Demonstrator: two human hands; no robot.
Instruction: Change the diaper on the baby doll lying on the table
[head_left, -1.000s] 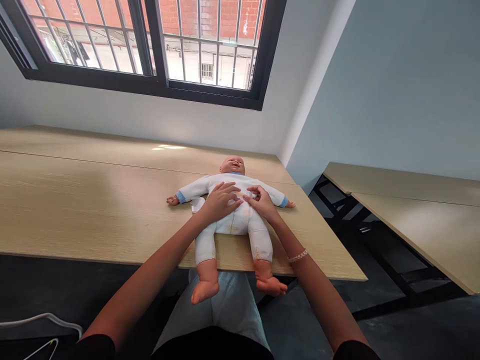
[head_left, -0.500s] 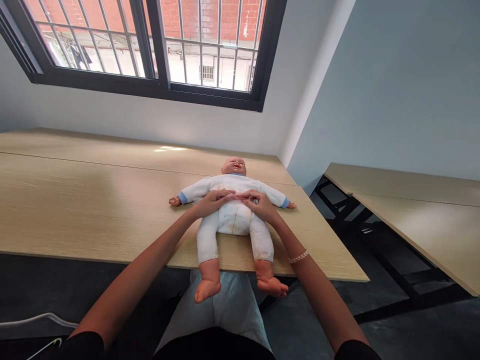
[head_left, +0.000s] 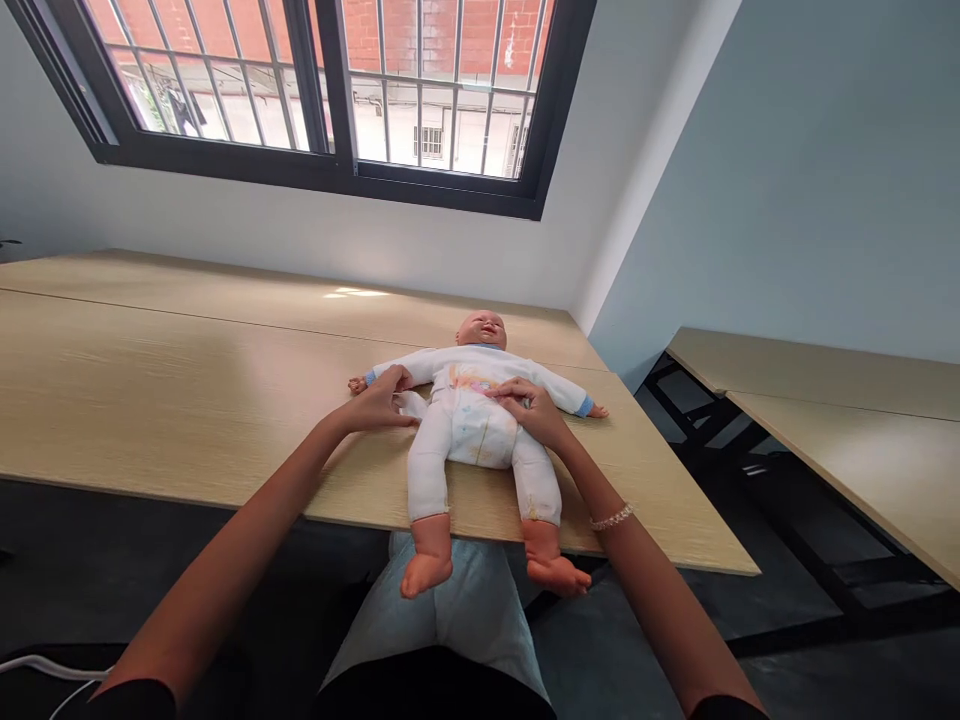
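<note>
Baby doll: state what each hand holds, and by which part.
The left hand seems to pinch the white flap beside the doll's romper; the right hand, the romper's chest. Neither grip is clear.

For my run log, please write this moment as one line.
left hand: on sleeve of baby doll | right hand: on doll's chest | doll: lying on back on wooden table

Inspection found the doll's head and foot of smooth, faintly glossy plastic, its suit of soft white cloth with ribbed blue cuffs, the tabletop a matt wood-grain laminate, and the window frame dark matt metal.
</note>
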